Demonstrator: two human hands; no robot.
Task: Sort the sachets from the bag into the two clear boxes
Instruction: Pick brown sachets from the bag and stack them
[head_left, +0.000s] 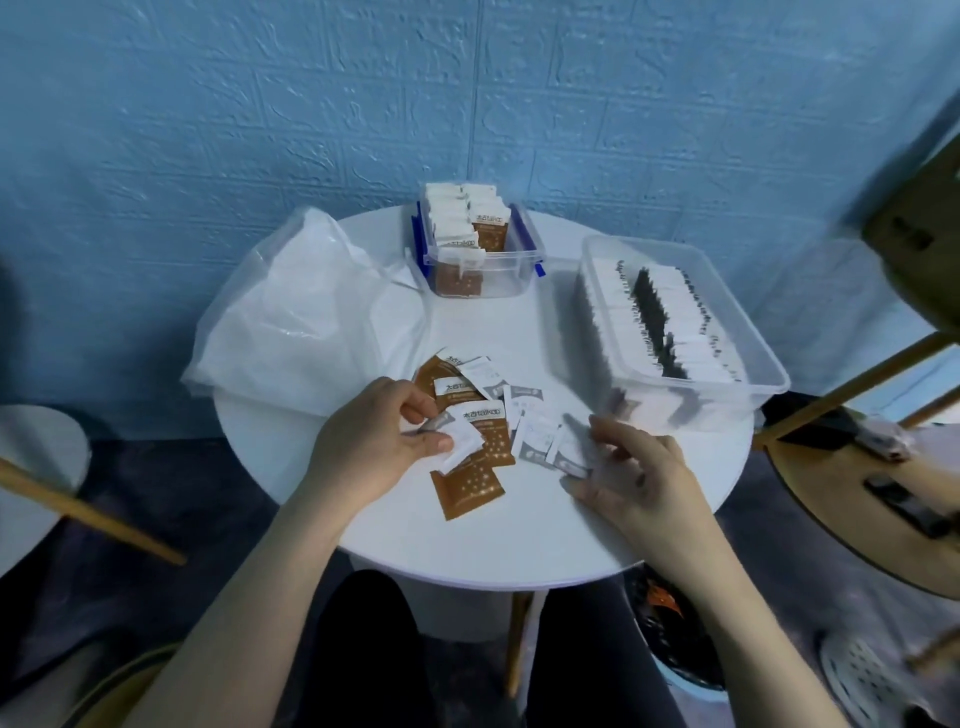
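On the round white table (498, 540) stand two clear boxes: the small box (480, 260) holds brown-and-white sachets, the large box (727, 332) holds white ones in rows. One clear bag (291, 312) lies at the left. Between the hands lie about four brown sachets (467, 488) and about five white sachets (535, 441). The left hand (374, 447) pinches one small white sachet (460, 444); the right hand (634, 467) pinches another white sachet (571, 457) at its edge.

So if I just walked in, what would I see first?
Probably the scattered brown and white sachets in the middle of the round white table, with the left hand pinching a white one and the right hand touching another. Behind them stand two clear boxes: a small one and a big one packed with sachets.
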